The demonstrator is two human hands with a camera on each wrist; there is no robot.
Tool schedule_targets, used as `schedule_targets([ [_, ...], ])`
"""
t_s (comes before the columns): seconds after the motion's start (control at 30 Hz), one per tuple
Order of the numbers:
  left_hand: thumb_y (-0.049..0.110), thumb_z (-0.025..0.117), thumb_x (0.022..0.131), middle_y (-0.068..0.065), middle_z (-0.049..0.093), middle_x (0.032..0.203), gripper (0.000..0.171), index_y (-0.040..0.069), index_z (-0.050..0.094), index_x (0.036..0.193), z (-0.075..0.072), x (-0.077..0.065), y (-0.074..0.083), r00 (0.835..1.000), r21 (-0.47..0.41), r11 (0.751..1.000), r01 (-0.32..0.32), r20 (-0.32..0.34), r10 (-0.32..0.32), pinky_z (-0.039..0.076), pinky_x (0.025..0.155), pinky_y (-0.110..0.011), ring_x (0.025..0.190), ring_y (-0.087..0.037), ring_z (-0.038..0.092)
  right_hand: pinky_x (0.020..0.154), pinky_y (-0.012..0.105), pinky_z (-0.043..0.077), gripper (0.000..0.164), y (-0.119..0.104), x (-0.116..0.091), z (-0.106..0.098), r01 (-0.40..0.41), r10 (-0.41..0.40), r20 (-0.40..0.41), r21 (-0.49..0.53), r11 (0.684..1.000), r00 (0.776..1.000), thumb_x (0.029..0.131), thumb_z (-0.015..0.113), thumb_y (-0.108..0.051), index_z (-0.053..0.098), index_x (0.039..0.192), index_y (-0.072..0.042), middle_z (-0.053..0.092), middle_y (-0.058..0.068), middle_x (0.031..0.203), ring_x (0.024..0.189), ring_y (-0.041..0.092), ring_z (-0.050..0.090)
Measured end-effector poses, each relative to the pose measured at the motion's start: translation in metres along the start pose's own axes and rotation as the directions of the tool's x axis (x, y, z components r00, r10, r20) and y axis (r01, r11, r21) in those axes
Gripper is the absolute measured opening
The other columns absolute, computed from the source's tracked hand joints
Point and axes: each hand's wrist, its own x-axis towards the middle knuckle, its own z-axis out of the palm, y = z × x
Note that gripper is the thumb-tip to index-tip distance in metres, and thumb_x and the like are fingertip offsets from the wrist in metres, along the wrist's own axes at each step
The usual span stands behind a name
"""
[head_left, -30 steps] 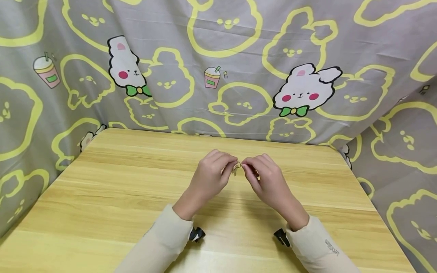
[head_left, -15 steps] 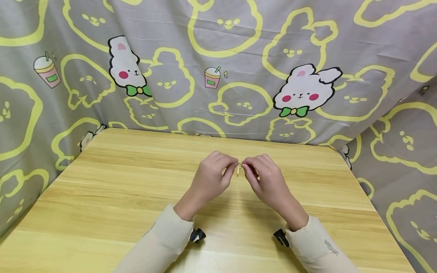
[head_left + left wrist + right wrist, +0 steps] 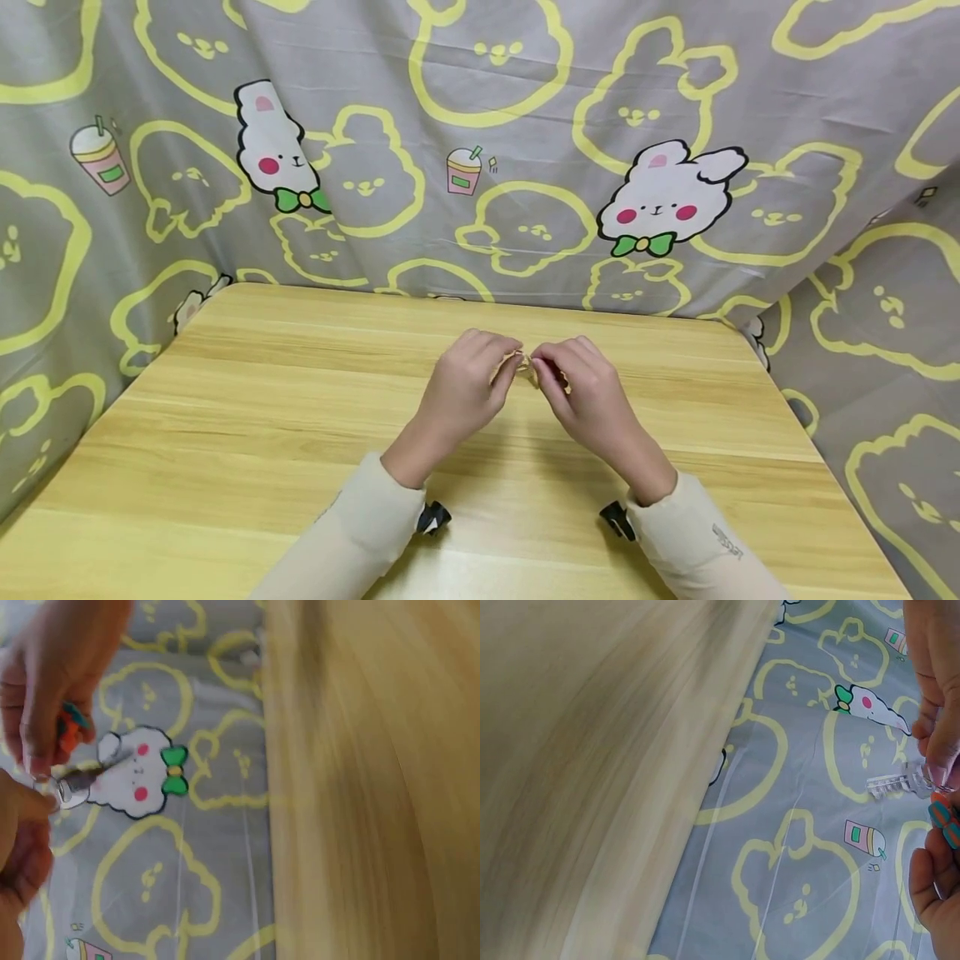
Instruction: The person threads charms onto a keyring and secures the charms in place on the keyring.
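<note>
Over the table, my left hand (image 3: pixel 463 383) and right hand (image 3: pixel 587 392) meet fingertip to fingertip. Between them hangs a gold-toned key (image 3: pixel 533 377) on a thin key ring, which the thumb and forefinger of each hand pinch from either side. The right wrist view shows the notched blade of the key (image 3: pixel 892 784) pointing down. Inside the right hand's fingers is a small orange and teal piece (image 3: pixel 71 727), mostly covered by them; in the right wrist view its banded orange and teal surface (image 3: pixel 943 817) shows more plainly.
The light wood table (image 3: pixel 262 417) spreads under both hands. A grey curtain (image 3: pixel 390 75) with yellow outlines and rabbit prints hangs along its back and sides. Small black devices (image 3: pixel 433 518) sit at the cuffs of both light sleeves.
The key between the fingertips has swung from leaning left, through hanging straight, to leaning right. Both hands stay nearly in place.
</note>
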Motion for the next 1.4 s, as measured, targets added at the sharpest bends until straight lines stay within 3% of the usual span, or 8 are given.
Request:
schedule_targets([
  [0.1,0.003,0.071,0.095,-0.004,0.074,0.093,0.004,0.004,0.074,0.098,0.0004,-0.0009,-0.0025,0.991,0.109,0.985,-0.134,0.01,0.134,0.054,0.073,-0.024,0.08,-0.018,0.066,0.062,0.027,0.045,0.013,0.0004,-0.0009,0.0012,0.0,0.0,-0.001,0.001,1.0,1.0,0.088,0.074,0.007,0.07,0.096,-0.003,0.063,0.001,0.082,0.073,0.013,0.051],
  [0.17,0.003,0.07,0.096,-0.004,0.074,0.092,0.005,0.004,0.074,0.097,0.0012,-0.0017,-0.0036,0.987,0.121,0.98,-0.159,0.014,0.158,0.053,0.071,-0.023,0.079,-0.018,0.065,0.062,0.027,0.045,0.013,0.0005,-0.0014,0.0016,-0.003,0.003,-0.001,-0.001,1.0,1.0,0.088,0.074,0.007,0.07,0.097,-0.003,0.064,0.001,0.082,0.073,0.013,0.052],
  [0.5,0.003,0.07,0.095,-0.005,0.074,0.09,0.004,0.004,0.074,0.096,0.0023,-0.0015,-0.0037,0.998,-0.024,0.999,-0.049,-0.027,0.048,0.055,0.073,-0.024,0.081,-0.018,0.066,0.062,0.027,0.045,0.013,-0.0001,-0.0008,0.0001,-0.006,0.006,0.0,-0.004,1.0,1.0,0.089,0.073,0.007,0.071,0.097,-0.003,0.064,0.002,0.081,0.073,0.014,0.051],
  [0.6,0.002,0.071,0.094,-0.005,0.073,0.091,0.004,0.004,0.074,0.096,0.0013,-0.0003,-0.0036,0.995,0.037,0.995,-0.094,-0.015,0.095,0.055,0.074,-0.025,0.082,-0.018,0.066,0.063,0.027,0.044,0.013,-0.0002,-0.0005,-0.0002,0.001,-0.001,0.004,-0.004,1.0,1.0,0.089,0.073,0.007,0.07,0.097,-0.002,0.063,0.002,0.081,0.073,0.014,0.051],
  [0.7,0.002,0.073,0.092,-0.004,0.072,0.091,0.004,0.004,0.073,0.096,0.001,0.0005,-0.0042,0.984,0.128,0.976,-0.178,-0.001,0.18,0.055,0.074,-0.025,0.081,-0.018,0.065,0.063,0.028,0.045,0.013,-0.0003,-0.0006,-0.0002,0.01,-0.01,0.006,-0.003,1.0,1.0,0.089,0.073,0.007,0.07,0.098,-0.002,0.063,0.002,0.082,0.073,0.014,0.051],
  [0.8,0.002,0.074,0.092,-0.004,0.071,0.09,0.005,0.004,0.073,0.096,0.0013,0.0004,-0.005,0.975,0.161,0.962,-0.222,0.007,0.224,0.054,0.072,-0.024,0.079,-0.017,0.065,0.063,0.028,0.045,0.013,-0.0002,-0.0009,0.0,0.01,-0.01,0.004,-0.001,1.0,1.0,0.089,0.072,0.007,0.07,0.098,-0.002,0.064,0.003,0.083,0.073,0.014,0.051],
  [1.03,0.001,0.069,0.095,-0.004,0.073,0.09,0.005,0.003,0.074,0.096,0.0014,-0.0007,-0.0059,0.985,0.069,0.983,-0.167,-0.024,0.169,0.054,0.071,-0.024,0.079,-0.018,0.065,0.063,0.028,0.045,0.014,0.0001,-0.001,0.0006,0.006,-0.006,-0.005,0.005,1.0,1.0,0.089,0.072,0.007,0.07,0.099,-0.002,0.064,0.003,0.083,0.074,0.015,0.052],
  [1.4,0.002,0.069,0.096,-0.005,0.074,0.089,0.005,0.003,0.074,0.096,0.0009,0.0002,-0.0056,0.986,0.037,0.989,-0.143,-0.079,0.146,0.056,0.074,-0.025,0.081,-0.018,0.067,0.064,0.028,0.045,0.014,-0.001,-0.0001,0.0004,0.006,-0.006,-0.004,0.007,1.0,1.0,0.089,0.072,0.006,0.07,0.1,-0.003,0.063,0.001,0.081,0.073,0.014,0.052],
])
